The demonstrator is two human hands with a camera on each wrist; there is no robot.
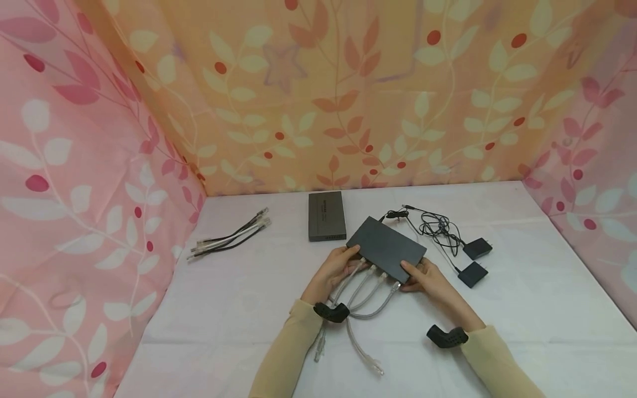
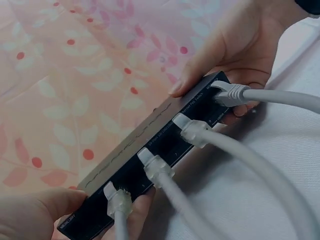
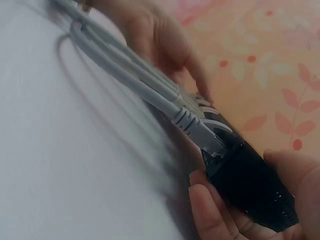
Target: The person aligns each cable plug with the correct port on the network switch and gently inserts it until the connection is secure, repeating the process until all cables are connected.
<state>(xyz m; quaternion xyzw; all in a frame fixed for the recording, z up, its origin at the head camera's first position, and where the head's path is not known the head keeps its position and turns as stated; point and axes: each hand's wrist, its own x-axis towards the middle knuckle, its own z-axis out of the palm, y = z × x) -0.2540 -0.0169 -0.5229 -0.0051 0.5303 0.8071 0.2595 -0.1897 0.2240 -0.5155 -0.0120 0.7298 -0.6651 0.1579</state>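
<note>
Both hands hold a dark grey Ethernet switch (image 1: pixel 385 247) by its two ends, tilted above the white table. My left hand (image 1: pixel 332 273) grips its left end, thumb on top and fingers beneath. At the other end my right hand (image 1: pixel 432 283) grips it the same way, with the thumb (image 3: pixel 292 167) along its edge. Several grey network cables (image 2: pixel 255 162) with clear plugs (image 2: pixel 159 169) sit in the ports on the side facing me. They gather near the left wrist, and loose cable ends (image 1: pixel 370 362) lie on the table below.
A second dark box (image 1: pixel 326 215) lies behind the left hand. Short black and white network cables (image 1: pixel 231 235) lie in a bundle at the left. Two black power adapters (image 1: pixel 476 249) with tangled cords (image 1: pixel 440 229) lie to the right. Floral curtains (image 1: pixel 323 110) enclose the table (image 1: pixel 209 326).
</note>
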